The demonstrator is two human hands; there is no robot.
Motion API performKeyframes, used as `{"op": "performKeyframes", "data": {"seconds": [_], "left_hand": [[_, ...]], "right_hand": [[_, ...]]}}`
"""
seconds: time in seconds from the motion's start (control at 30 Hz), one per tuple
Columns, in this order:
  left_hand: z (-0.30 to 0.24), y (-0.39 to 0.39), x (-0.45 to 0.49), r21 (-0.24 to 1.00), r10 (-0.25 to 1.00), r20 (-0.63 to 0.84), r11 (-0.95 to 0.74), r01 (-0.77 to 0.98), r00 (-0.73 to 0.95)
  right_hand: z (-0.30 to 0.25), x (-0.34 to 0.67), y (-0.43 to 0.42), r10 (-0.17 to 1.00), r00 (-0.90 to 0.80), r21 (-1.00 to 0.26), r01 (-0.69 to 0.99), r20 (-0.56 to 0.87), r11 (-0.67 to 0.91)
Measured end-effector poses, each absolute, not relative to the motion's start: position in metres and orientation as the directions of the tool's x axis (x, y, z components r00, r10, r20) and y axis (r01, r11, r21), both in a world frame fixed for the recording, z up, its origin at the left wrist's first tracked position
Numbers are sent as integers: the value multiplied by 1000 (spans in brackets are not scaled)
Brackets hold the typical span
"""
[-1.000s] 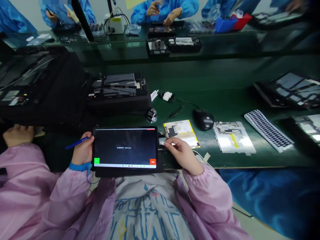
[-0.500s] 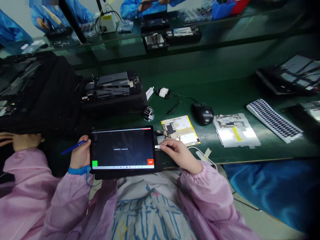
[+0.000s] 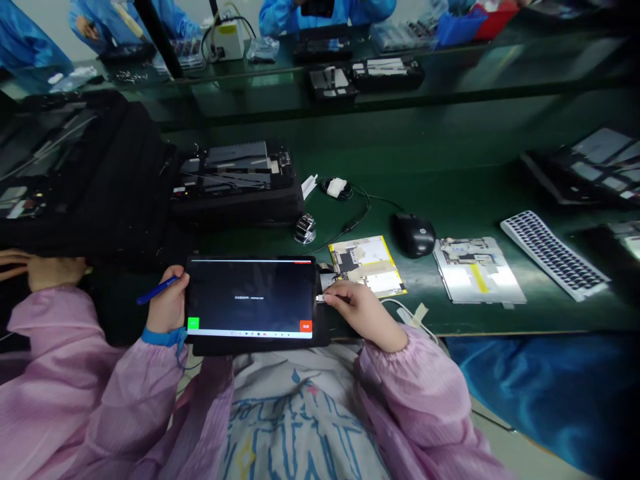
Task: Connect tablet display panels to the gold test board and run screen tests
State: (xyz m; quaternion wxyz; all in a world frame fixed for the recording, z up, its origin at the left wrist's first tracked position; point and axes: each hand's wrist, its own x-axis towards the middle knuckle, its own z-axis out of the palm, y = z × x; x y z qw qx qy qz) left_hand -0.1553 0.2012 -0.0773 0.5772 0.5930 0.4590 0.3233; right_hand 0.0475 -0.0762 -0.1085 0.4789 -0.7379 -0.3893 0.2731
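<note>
A black tablet (image 3: 250, 303) with a lit dark screen, a green square and a red square along its bottom edge, rests at the front edge of the green bench. My left hand (image 3: 169, 305) grips the tablet's left edge and also holds a blue pen (image 3: 156, 291) that points left. My right hand (image 3: 359, 309) pinches a small white cable plug (image 3: 321, 299) against the tablet's right edge. A white cable (image 3: 407, 312) trails off to the right behind that hand.
Behind the tablet sit a black tray with an opened device (image 3: 235, 180), a metal counter (image 3: 305, 229), a yellow-edged board (image 3: 367, 265), a black mouse (image 3: 414, 235), a silver panel (image 3: 477, 270) and a keypad sheet (image 3: 553, 255). Another person's hand (image 3: 45, 270) rests at left; blue-clad people work across the bench.
My right hand has brought the white plug leftward up to the tablet's right edge. The left hand keeps its hold on the tablet and pen.
</note>
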Motion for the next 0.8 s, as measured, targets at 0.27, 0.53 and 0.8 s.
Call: {"op": "performKeyframes", "data": {"seconds": [0.27, 0.53, 0.8], "left_hand": [[-80, 201, -159, 984, 910, -133, 73, 165, 393], [-81, 198, -162, 983, 900, -138, 73, 169, 414], [-75, 197, -165, 964, 880, -186, 77, 256, 437]], "right_hand": [[-106, 41, -73, 778, 623, -906, 275, -88, -322], [-105, 45, -73, 795, 595, -906, 261, -120, -332], [-106, 46, -67, 800, 580, -900, 255, -151, -354]]}}
